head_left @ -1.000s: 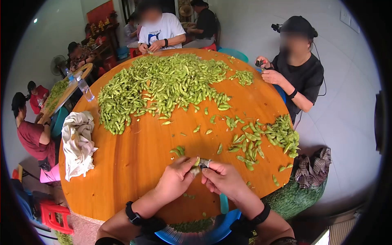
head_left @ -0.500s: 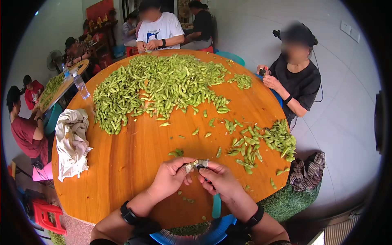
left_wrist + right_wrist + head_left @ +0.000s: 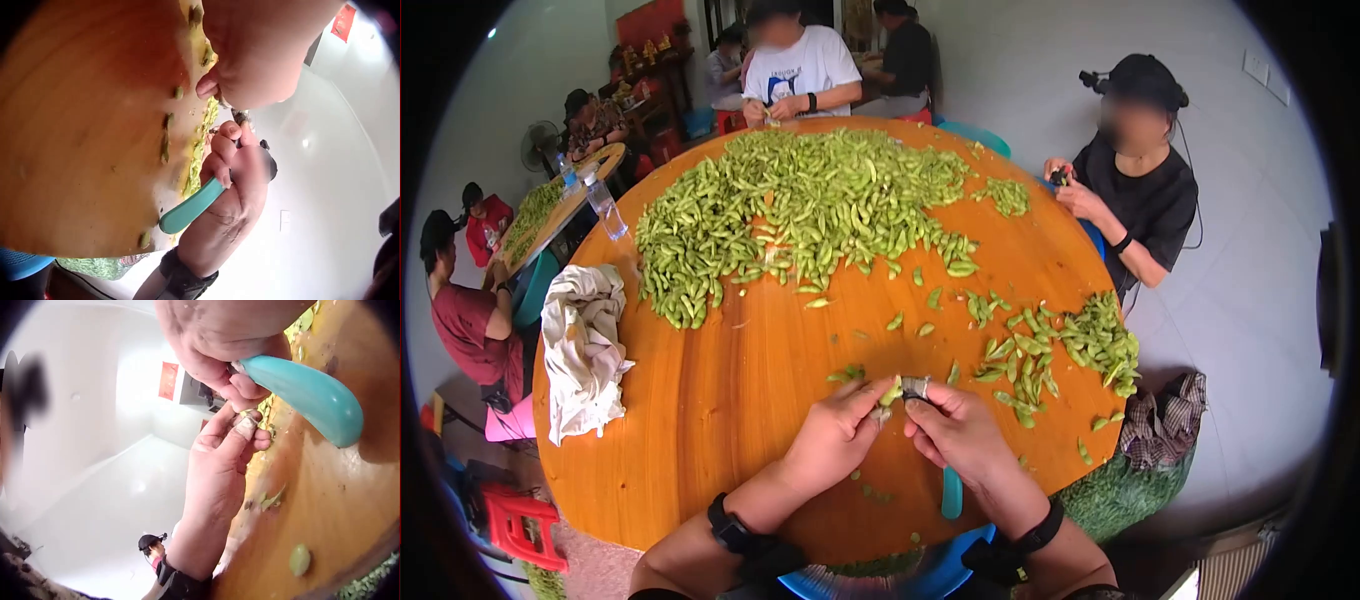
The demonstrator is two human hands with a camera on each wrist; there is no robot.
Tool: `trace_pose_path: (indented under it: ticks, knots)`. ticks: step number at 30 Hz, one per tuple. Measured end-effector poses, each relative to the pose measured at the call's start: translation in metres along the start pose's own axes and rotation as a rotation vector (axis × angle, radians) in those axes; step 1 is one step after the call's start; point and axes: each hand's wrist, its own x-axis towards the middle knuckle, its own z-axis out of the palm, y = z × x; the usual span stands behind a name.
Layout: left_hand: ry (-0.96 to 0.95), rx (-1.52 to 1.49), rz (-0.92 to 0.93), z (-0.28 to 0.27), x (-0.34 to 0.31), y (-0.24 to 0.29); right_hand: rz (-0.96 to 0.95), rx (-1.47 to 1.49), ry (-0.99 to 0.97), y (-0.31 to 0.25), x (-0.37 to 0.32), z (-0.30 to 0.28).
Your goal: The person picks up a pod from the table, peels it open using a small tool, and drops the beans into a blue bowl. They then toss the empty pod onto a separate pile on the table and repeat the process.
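Observation:
In the head view my left hand [image 3: 835, 435] pinches a green bean pod [image 3: 893, 391] between thumb and forefinger, above the near side of the table. A whitish wrap [image 3: 247, 427] covers its thumb tip in the right wrist view. My right hand [image 3: 962, 432] is close beside it, fingers curled round a tool with a teal handle [image 3: 951, 492]. The handle's rounded end sticks out below the palm; its working end is hidden by my fingers. A grey band [image 3: 915, 386] wraps the right forefinger. Few loose pods [image 3: 846, 373] lie just beyond my left hand.
A large heap of bean pods [image 3: 830, 200] covers the far table, with a smaller pile [image 3: 1100, 335] at right. White cloth [image 3: 582, 350] and a bottle [image 3: 606, 208] are at left. A blue tub [image 3: 945, 565] sits below the near edge. Two people work across the table.
Half a second ago the hands met with the pod mostly covered; now it shows between the left fingertips. The right hand keeps its grip on the teal-handled tool. The head view has shifted slightly.

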Motion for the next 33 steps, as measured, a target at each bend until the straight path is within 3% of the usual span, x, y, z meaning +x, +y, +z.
trace_pose_path:
  ticks: [9,16,19,25,28,30,33]
  knots:
    - [-0.022,0.254,-0.047,0.0,-0.002,0.005,0.023,-0.105,-0.021,0.001,-0.004,0.01]
    - [0.007,0.267,-0.011,0.002,-0.003,0.005,-0.019,-0.169,-0.026,0.009,-0.001,0.014]
    - [0.002,0.208,-0.082,0.0,-0.003,0.007,0.022,-0.205,-0.043,0.006,-0.001,0.013]
    - [0.045,0.182,-0.012,0.001,-0.003,0.002,-0.018,-0.186,-0.004,0.016,0.004,0.01]
    - [0.012,-0.001,-0.081,-0.001,-0.003,-0.003,-0.03,-0.132,0.003,0.017,0.005,0.01]
    - [-0.101,-0.298,-0.278,-0.005,0.0,-0.003,-0.004,-0.075,-0.002,0.014,0.006,0.009]
    - [-0.091,-0.565,-0.411,-0.003,-0.001,-0.009,0.019,-0.007,-0.013,0.013,0.004,0.007]
